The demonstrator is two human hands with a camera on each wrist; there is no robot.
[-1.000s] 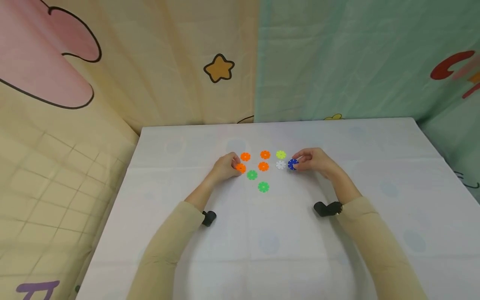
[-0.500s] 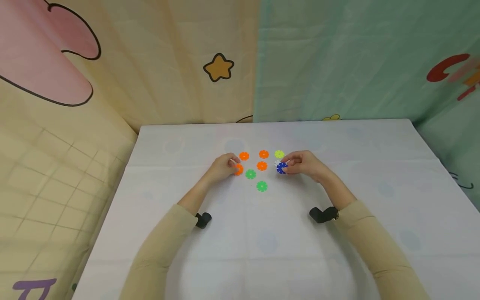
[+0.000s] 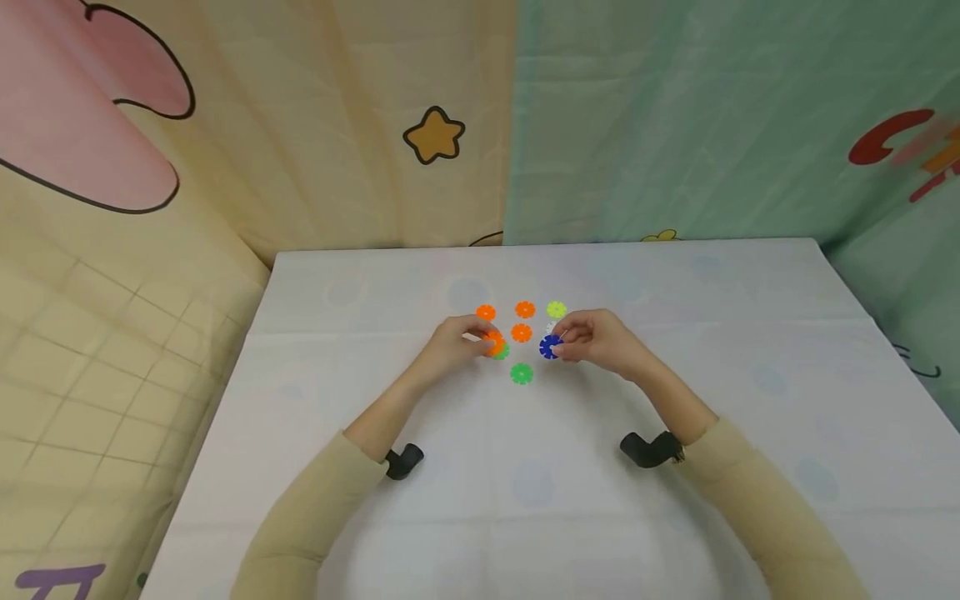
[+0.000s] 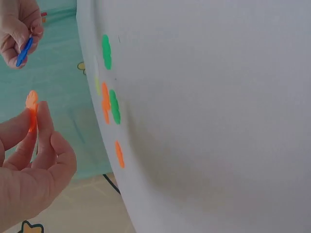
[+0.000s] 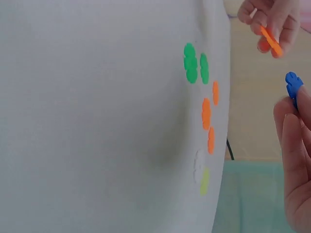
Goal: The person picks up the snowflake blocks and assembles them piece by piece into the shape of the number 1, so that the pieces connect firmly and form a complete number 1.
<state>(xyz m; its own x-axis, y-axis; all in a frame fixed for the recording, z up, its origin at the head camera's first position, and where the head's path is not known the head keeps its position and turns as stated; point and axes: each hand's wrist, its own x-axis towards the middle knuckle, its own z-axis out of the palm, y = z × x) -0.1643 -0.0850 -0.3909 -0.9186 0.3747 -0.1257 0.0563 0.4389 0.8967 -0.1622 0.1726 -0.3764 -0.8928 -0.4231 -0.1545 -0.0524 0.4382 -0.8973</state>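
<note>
My left hand [image 3: 453,346] pinches an orange notched plastic disc [image 4: 32,110] between thumb and fingertips, held above the table. Seen from the head, that disc partly covers a green disc [image 3: 503,354]. My right hand [image 3: 606,343] pinches a blue notched disc [image 5: 293,87], also raised, its edge turned toward the other hand. A short gap separates the two held discs. Another green disc [image 3: 522,373] lies in front of them on the table. Between the hands rests an orange disc [image 3: 521,333]. A white disc [image 5: 198,166] is mostly hidden behind the right fingers in the head view.
Farther back on the white-covered table [image 3: 480,467] lie two more orange discs, one at left [image 3: 486,312] and one in the middle [image 3: 525,309], with a yellow disc [image 3: 557,309] at right. Printed curtains [image 3: 360,167] hang behind the table's far edge.
My right hand has carried the blue disc left and slightly nearer the body. The left hand, after a slight shift left, has brought its orange disc right, over the green one.
</note>
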